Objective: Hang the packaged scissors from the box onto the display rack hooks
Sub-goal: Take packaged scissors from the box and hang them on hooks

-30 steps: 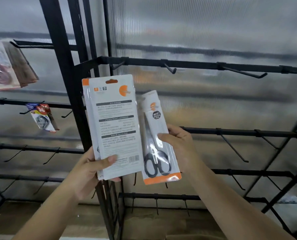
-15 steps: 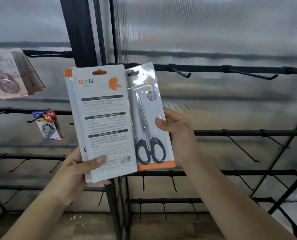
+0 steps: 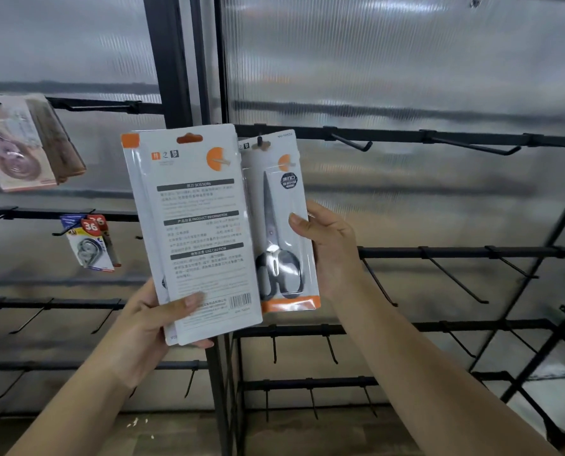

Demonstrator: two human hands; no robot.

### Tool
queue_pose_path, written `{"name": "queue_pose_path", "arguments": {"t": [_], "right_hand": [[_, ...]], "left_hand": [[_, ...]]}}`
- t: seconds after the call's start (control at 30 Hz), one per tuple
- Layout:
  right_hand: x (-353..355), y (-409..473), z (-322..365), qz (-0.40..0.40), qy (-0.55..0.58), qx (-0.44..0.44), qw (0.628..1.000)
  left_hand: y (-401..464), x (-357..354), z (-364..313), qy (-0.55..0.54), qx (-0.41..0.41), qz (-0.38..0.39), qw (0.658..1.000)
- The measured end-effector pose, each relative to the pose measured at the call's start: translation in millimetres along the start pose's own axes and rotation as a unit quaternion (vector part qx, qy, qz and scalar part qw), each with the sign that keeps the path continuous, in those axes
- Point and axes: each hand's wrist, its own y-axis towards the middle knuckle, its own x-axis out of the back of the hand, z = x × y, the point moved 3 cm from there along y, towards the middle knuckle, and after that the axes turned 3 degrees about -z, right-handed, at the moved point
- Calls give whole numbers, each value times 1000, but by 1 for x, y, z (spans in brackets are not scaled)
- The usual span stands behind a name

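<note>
Two scissor packs showed clearly. The right hand (image 3: 332, 248) gripped one scissors pack (image 3: 282, 225) by its right edge, thumb across the front, at about 3 o'clock from the frame's middle; its front faced the camera, with black-handled scissors behind clear plastic. Its hang hole sat on the leftmost hook (image 3: 260, 142) of the top rail (image 3: 406, 137), the hook tip poking through at the pack's 12 o'clock. The left hand (image 3: 149, 327) held a stack of packs (image 3: 195, 232) from below at 7 o'clock, thumb pressed on the printed back; one white card was plain and the edge of at least one more peeked out behind it (how many in all was hard to tell). The stack overlapped the left edge of the hung pack.

On that top rail two more hooks stood bare, one (image 3: 353, 144) at 1 o'clock and one (image 3: 475, 148) further right. At 9 o'clock on the left rack hung two groups of other goods: a bunch of pinkish tape packs (image 3: 21, 149), blurred and cut by the frame edge, and below them small packs marked 36 (image 3: 92, 245), of which two red tags showed. Lower rails carried many thin hooks, too blurred to count. The box was out of sight.
</note>
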Motion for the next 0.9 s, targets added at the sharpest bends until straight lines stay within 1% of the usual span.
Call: {"name": "queue_pose_path", "arguments": {"t": [0.1, 0.2, 0.43, 0.6, 0.73, 0.83, 0.9], "right_hand": [[-7, 5, 0, -58, -49, 19, 997], [-19, 17, 0, -95, -132, 48, 985], [-40, 69, 3, -123, -303, 85, 941], [-34, 84, -17, -108, -306, 30, 945], [-25, 77, -22, -108, -303, 20, 947], [-14, 47, -22, -121, -241, 1, 963], [-3, 23, -27, -89, -217, -29, 972]], "left_hand": [[0, 2, -1, 5, 8, 25, 1000], [3, 5, 0, 9, 14, 21, 1000], [17, 3, 4, -7, 15, 18, 1000], [28, 4, 10, -5, 7, 8, 1000], [33, 1, 15, -14, 3, 4, 1000], [33, -2, 22, -18, 6, -2, 1000], [32, -5, 28, -22, 12, -3, 1000]]}}
